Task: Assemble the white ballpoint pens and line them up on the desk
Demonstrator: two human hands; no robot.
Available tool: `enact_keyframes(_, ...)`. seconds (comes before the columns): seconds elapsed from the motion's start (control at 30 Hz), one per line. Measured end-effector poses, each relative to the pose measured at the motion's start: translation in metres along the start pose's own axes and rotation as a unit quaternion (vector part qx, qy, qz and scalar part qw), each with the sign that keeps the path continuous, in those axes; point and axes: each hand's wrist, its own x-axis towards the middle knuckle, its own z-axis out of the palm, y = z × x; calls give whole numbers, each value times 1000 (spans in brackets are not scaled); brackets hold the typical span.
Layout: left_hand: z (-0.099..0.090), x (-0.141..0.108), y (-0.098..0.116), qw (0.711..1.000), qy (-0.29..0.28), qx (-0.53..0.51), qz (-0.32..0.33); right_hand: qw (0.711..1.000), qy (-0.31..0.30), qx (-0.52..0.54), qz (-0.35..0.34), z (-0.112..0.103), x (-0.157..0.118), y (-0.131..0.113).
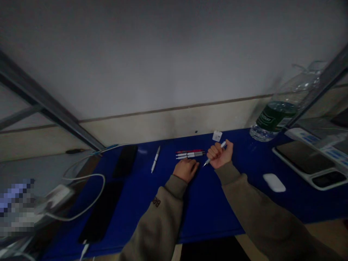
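Observation:
My right hand [220, 154] is wrapped round a white pen [208, 161], its tip pointing down and left and the thumb up by its other end. My left hand [186, 169] rests palm down on the blue tabletop, fingers loosely bent, holding nothing that I can see. Just beyond its fingers lie several pens side by side: a red pen [187, 151] at the back and white pens [187, 155] in front. Whether the left fingertips touch the nearest one I cannot tell. Farther left, a single white pen [155, 159] lies apart, pointing away from me.
A large water bottle [274, 116] stands at the back right, near a digital scale [307, 159] and a white rounded case [274, 182]. Dark phones [102, 210] and a white cable [104, 185] lie at the left. A small white tag [216, 136] sits by the wall.

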Motion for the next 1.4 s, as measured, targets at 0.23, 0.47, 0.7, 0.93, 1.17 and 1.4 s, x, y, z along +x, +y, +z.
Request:
enact_keyframes(0.23, 0, -1, 0, 1000, 3, -11, -5, 1000, -24, 1, -4, -7, 1, 2)
enact_keyframes(0.47, 3, -1, -2, 1000, 9, -10, -1, 1000, 0, 1, 15, -6, 1, 2)
enact_keyframes(0.7, 2, -1, -1, 1000, 16, -7, 2, 999, -17, 51, 8, -6, 2, 1)
enact_keyframes(0.93, 0, 1, -1, 1000, 1, 2, 2, 992, -58, 108, 22, -3, 1, 4)
enact_keyframes(1.17, -2, 3, -1, 1000, -3, 13, 4, 988, -43, 144, 31, 4, 2, -1)
enact_keyframes(1.4, 0, 2, -3, 1000, 6, 9, 9, 988, -28, 149, 32, 6, 1, 0)
